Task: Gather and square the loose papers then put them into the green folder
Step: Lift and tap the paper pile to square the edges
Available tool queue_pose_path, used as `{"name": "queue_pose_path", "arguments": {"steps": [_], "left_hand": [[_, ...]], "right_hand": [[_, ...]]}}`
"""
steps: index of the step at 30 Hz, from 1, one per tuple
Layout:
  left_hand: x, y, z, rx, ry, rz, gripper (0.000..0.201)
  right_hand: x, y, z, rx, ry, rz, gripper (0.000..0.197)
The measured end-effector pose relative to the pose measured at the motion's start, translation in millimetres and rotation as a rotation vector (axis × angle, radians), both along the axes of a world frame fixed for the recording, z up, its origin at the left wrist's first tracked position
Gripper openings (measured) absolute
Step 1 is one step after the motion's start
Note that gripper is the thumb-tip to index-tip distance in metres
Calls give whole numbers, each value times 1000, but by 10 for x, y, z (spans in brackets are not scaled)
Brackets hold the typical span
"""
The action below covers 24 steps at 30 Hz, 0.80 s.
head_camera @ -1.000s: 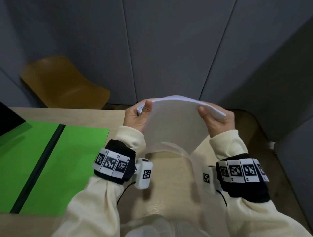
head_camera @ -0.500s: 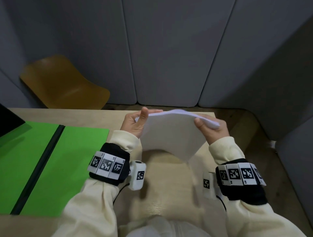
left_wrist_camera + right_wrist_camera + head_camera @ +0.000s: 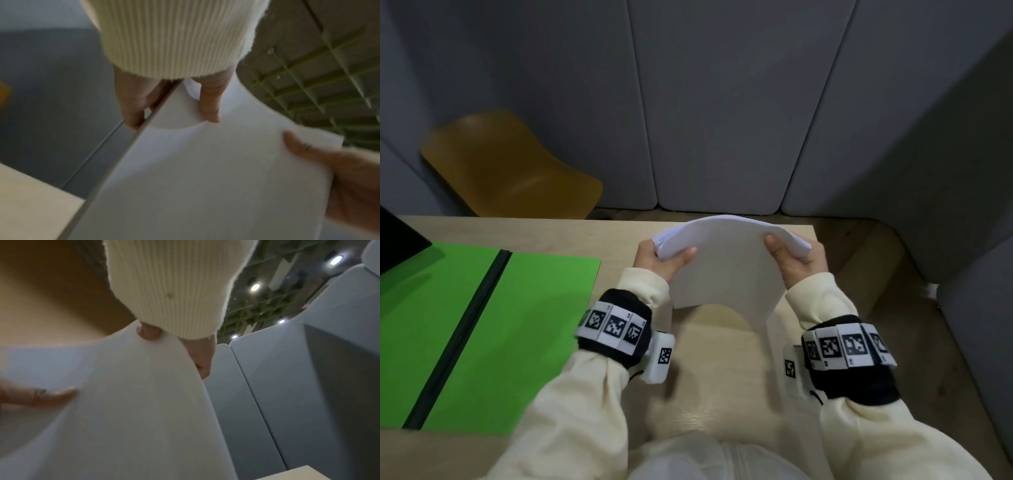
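Note:
A stack of white papers [image 3: 726, 270] stands on edge over the wooden table [image 3: 722, 370], bowed into an arch. My left hand [image 3: 662, 257] grips its left edge, thumb [image 3: 209, 107] on the near face and fingers [image 3: 131, 107] behind. My right hand [image 3: 796, 262] grips the right edge the same way, thumb [image 3: 150, 333] in front. The sheets' top left corners are fanned slightly. The green folder [image 3: 524, 325] lies open and flat on the table to the left, with a dark spine down its middle.
A black object [image 3: 397, 240] overlaps the folder's far left corner. A yellow chair [image 3: 510, 168] stands behind the table, in front of grey padded panels [image 3: 722, 120]. The table's right edge [image 3: 822, 274] is just beyond my right hand.
Both hands have brought the paper stack lower, toward the table. My left thumb, upright before, now lies across the front sheet.

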State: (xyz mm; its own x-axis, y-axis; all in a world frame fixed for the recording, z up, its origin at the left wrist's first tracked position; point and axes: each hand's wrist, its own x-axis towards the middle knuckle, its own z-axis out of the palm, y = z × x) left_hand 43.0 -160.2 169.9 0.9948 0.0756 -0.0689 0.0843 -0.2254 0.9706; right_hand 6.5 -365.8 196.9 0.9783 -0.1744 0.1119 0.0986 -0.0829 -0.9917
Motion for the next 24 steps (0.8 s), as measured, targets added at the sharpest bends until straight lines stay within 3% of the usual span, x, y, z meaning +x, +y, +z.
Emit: {"name": "queue_pose_path", "arguments": {"steps": [2,3,4,7,11,13,14,18,20,22,24], "left_hand": [[41,-13,-123,35,125,46,80],[56,-31,-143,45,144,66,84],[84,-44,-149,56,143,102,75],[105,-70,23,50,35,128,17],[12,-12,267,165,-21,5,22],[-32,15,361,213,-2,-140,23],[-41,11,377,240,19,-215,19],[-81,-23,430,247,68,-349,5],[-79,57,380,250,89,-369,13],[-48,235,251,353,141,-355,21],[-24,488,82,417,185,-284,17]], "right_hand": [[28,6,-37,9,50,-38,18],[26,12,-21,13,56,-36,17],[25,11,6,10,43,-29,17],[40,-64,109,-111,-37,-14,21],[57,-204,227,-598,-46,-61,14],[48,-164,277,-870,5,29,25],[44,-114,285,-913,29,99,29],[6,-35,236,-754,43,200,26],[6,-94,188,-701,49,155,20],[10,-200,149,-513,29,115,15],[1,-347,113,-353,-16,85,23]]}}
